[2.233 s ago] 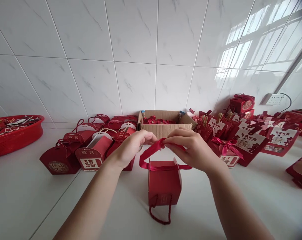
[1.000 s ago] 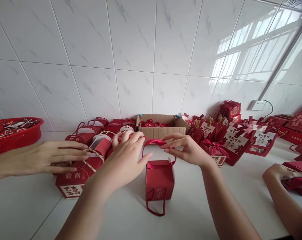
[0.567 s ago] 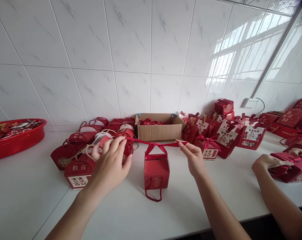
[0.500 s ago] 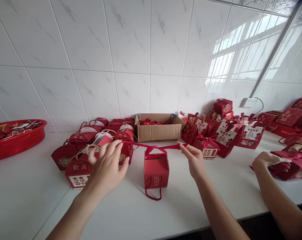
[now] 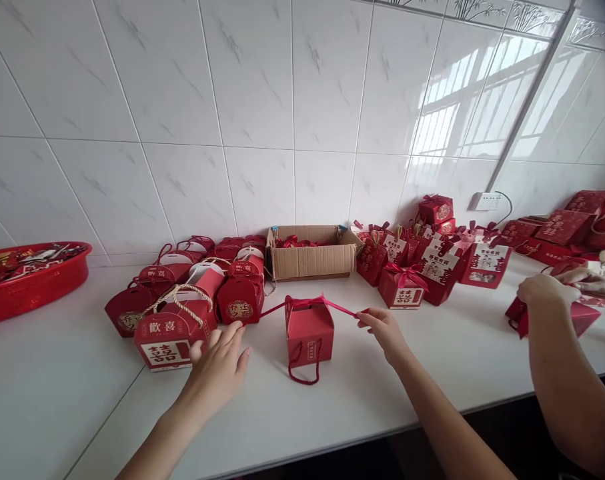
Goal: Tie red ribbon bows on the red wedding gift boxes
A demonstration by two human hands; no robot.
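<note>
A small red gift box (image 5: pixel 309 340) stands on the counter between my hands, with a dark red rope handle (image 5: pixel 303 383) hanging down its near side. A narrow red ribbon (image 5: pixel 339 308) is tied across its top and stretches out to both sides. My right hand (image 5: pixel 385 331) pinches the ribbon's right end. My left hand (image 5: pixel 219 365) is at the left end, which runs straight toward its fingertips; against the red box behind, their grip on it is hard to make out. Left of that hand sits a red box with a cord handle (image 5: pixel 175 333).
An open cardboard carton (image 5: pixel 312 262) holding red ribbons stands by the tiled wall. Filled red gift boxes (image 5: pixel 437 270) crowd the right, and a red basin (image 5: pixel 37 287) is at far left. A co-worker's hands (image 5: pixel 549 293) handle another red box at right.
Both my hands have lowered, drawing the ribbon ends down beside the box, and the knot lies flatter on its top. The view has shifted slightly. The co-worker's hands have moved over their box.
</note>
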